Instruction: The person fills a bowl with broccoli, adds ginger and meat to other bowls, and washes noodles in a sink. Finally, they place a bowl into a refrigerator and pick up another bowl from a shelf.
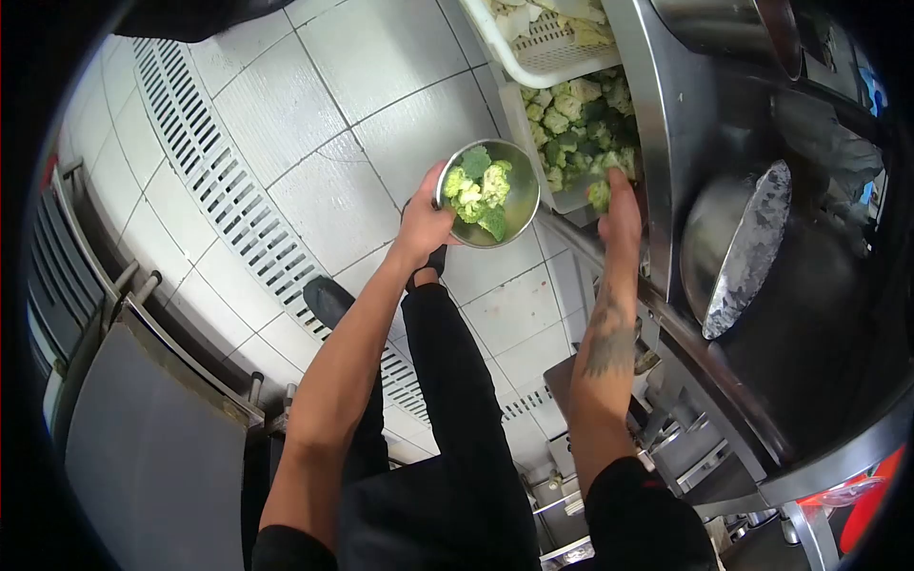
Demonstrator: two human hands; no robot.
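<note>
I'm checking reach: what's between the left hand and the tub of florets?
In the head view, the metal bowl, with florets inside, lies between the left hand and the tub.

"How's the light?"

"Bright and cool on the floor tiles [381,76], with a soft sheen; the dark work surface [828,305] at right sits much dimmer."

"Any glare?"

"Pale highlights along the rim of the metal bowl [521,205]."

"And sharpness?"

"Readable in the middle, though fine detail is soft. The drain grate [231,202] bows (fisheye, by the look of it), and the corners fall off to black."
</note>
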